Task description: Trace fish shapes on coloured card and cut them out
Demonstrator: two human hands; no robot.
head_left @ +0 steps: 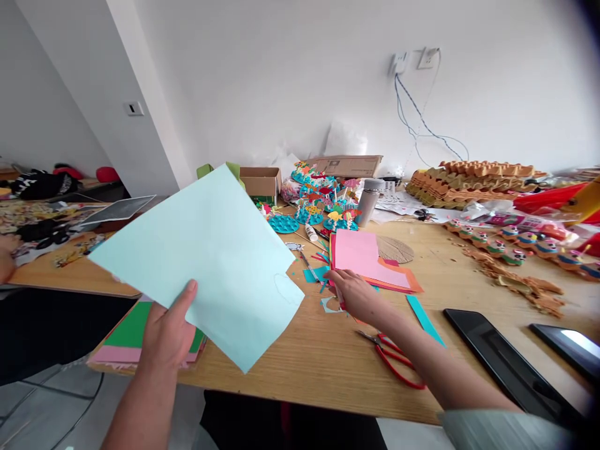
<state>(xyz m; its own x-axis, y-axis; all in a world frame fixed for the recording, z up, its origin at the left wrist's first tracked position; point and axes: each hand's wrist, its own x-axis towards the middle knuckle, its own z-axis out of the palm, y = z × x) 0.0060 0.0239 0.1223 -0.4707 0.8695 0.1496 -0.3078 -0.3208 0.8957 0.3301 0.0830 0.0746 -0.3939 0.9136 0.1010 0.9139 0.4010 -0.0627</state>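
Observation:
My left hand (171, 334) grips a large pale blue sheet of paper (201, 256) by its lower edge, thumb on top. The sheet is tilted up above the table, with a notch cut from its right side and a faint rounded outline drawn beside the notch. Over the table's middle, my right hand (356, 295) is closed with its fingers pointing down; what lies in them is mostly hidden. Just below those fingers is a small pale blue paper scrap (332, 305) with a rounded hole. Red-handled scissors (391, 359) lie near my right forearm.
Pink and orange sheets (359, 250) are stacked beyond my right hand. A blue paper strip (425, 320), a black tablet (497, 356) and a row of painted egg-carton figures (510, 253) lie rightward. Behind stand a grey bottle (370, 201) and paper crafts (323, 187). Another person's hand (5, 256) shows far left.

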